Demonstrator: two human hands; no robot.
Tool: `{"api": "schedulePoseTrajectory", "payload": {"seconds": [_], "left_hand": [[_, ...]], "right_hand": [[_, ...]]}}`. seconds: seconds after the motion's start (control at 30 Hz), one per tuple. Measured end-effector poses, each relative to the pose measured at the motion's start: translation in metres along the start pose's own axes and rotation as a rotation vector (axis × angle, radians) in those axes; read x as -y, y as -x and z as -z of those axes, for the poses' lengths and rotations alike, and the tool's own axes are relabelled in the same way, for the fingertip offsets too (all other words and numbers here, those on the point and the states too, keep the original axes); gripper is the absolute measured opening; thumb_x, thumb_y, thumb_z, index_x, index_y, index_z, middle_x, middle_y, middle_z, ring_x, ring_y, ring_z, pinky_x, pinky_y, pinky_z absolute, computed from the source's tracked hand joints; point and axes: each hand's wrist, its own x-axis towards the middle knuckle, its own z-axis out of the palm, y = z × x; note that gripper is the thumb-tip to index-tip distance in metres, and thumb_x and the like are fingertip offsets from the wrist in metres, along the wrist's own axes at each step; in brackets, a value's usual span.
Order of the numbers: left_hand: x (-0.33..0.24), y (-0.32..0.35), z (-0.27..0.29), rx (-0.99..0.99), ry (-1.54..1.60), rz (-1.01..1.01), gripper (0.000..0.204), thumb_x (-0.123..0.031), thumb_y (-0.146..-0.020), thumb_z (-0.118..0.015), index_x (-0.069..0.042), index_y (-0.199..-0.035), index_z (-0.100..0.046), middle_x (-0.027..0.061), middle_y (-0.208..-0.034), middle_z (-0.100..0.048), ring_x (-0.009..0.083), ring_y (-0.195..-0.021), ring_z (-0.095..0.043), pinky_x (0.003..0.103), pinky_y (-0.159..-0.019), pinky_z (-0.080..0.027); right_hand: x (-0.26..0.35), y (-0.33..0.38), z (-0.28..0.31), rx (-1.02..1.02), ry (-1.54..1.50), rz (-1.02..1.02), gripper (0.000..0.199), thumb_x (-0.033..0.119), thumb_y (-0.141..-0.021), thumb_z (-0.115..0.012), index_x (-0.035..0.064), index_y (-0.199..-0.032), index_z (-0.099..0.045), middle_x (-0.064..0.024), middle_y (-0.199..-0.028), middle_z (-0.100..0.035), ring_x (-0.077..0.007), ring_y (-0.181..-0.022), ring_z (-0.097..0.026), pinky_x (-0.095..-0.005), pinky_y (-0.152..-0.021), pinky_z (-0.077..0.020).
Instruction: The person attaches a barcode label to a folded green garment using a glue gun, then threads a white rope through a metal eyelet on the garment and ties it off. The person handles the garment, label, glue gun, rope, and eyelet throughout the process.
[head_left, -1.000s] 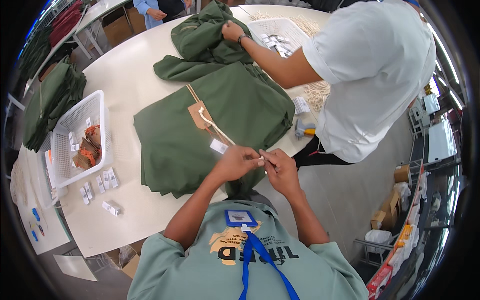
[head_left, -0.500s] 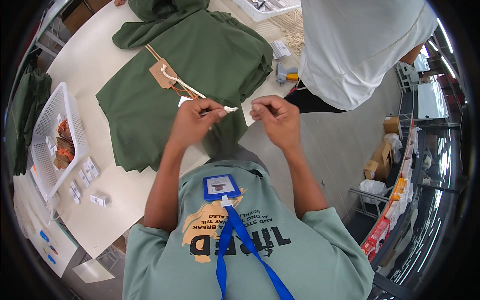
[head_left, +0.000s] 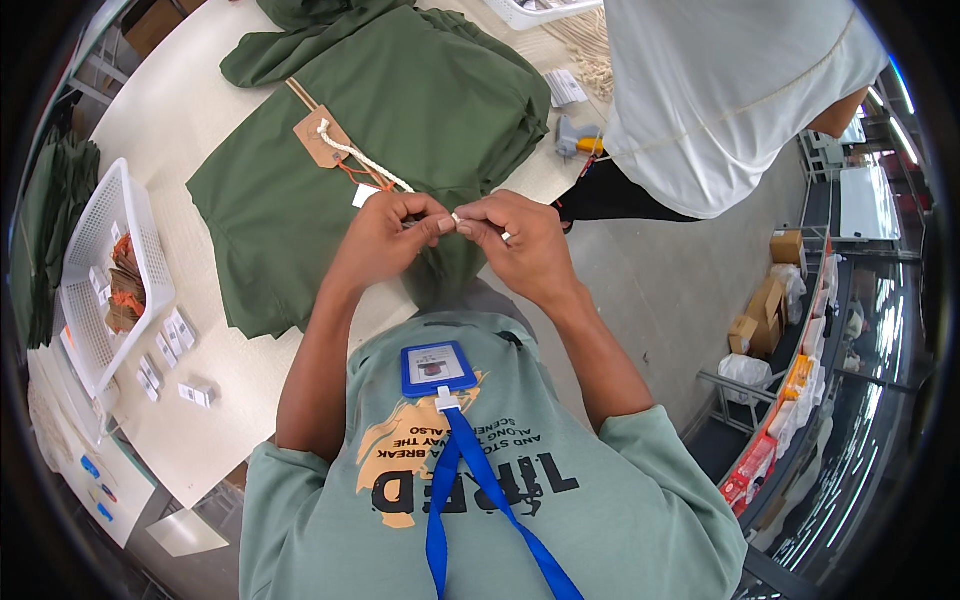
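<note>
A dark green garment (head_left: pixel 270 210) is spread over the table in front of me. A thick white cord (head_left: pixel 370 167) runs across it, over a brown cardboard hang tag (head_left: pixel 322 138) with orange string. Both hands meet at the garment's near right edge. My left hand (head_left: pixel 398 238) is closed, pinching the cord close to its end. Opposite it, the closed fingertips of my right hand (head_left: pixel 520 245) pinch the cord's knotted tip, a small white bit showing between the two hands. A white label (head_left: pixel 366 194) lies beside my left hand.
A white plastic basket (head_left: pixel 160 270) with brown tags and orange strings stands on the left, small white label stacks (head_left: pixel 197 395) beside it. A grey and yellow tagging gun (head_left: pixel 577 138) lies near a person in a white shirt (head_left: pixel 710 110). Cardboard boxes (head_left: pixel 768 305) sit at right.
My right hand has moved left and closed the gap to my left hand, taking hold of the cord's tip. My left hand keeps its pinch.
</note>
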Motion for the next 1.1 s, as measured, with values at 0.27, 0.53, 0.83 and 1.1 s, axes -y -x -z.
{"api": "schedulePoseTrajectory", "payload": {"seconds": [0.27, 0.53, 0.83, 1.1], "left_hand": [[0.021, -0.004, -0.002, -0.009, -0.084, 0.029, 0.026, -0.024, -0.095, -0.067, 0.000, -0.087, -0.072, -0.0017, -0.067, -0.064, 0.0037, -0.065, -0.052, 0.024, -0.059, -0.044], [0.009, 0.004, -0.002, 0.038, -0.012, -0.220, 0.024, -0.010, -0.085, -0.081, -0.003, -0.107, -0.074, 0.0013, -0.087, -0.071, 0.0086, -0.073, -0.060, 0.027, -0.065, -0.049], [0.003, 0.013, 0.007, 0.081, -0.235, -0.280, 0.016, -0.012, -0.085, -0.077, -0.002, -0.098, -0.072, 0.0063, -0.082, -0.068, 0.0169, -0.073, -0.064, 0.032, -0.067, -0.050], [0.004, 0.012, -0.001, 0.172, 0.068, -0.353, 0.010, -0.007, -0.087, -0.067, 0.000, -0.094, -0.066, 0.0036, -0.078, -0.063, 0.0109, -0.071, -0.056, 0.027, -0.064, -0.044]], "right_hand": [[-0.004, 0.001, 0.001, 0.167, 0.046, -0.092, 0.012, 0.009, -0.092, -0.066, -0.0009, -0.087, -0.060, -0.0172, -0.080, -0.063, -0.0357, -0.072, -0.062, -0.0407, -0.065, -0.0480], [-0.003, 0.004, -0.006, 0.168, -0.041, -0.324, 0.018, 0.016, -0.097, -0.063, 0.0006, -0.089, -0.063, -0.0095, -0.068, -0.061, -0.0161, -0.061, -0.056, -0.0317, -0.058, -0.0451], [0.005, 0.003, 0.002, 0.270, 0.027, -0.318, 0.022, 0.020, -0.099, -0.064, -0.0001, -0.089, -0.066, -0.0049, -0.063, -0.057, -0.0100, -0.059, -0.048, -0.0298, -0.055, -0.0408], [0.019, 0.009, 0.011, 0.235, -0.053, -0.314, 0.022, 0.020, -0.097, -0.067, 0.0001, -0.088, -0.067, -0.0038, -0.063, -0.056, -0.0079, -0.060, -0.046, -0.0289, -0.053, -0.0386]]}}
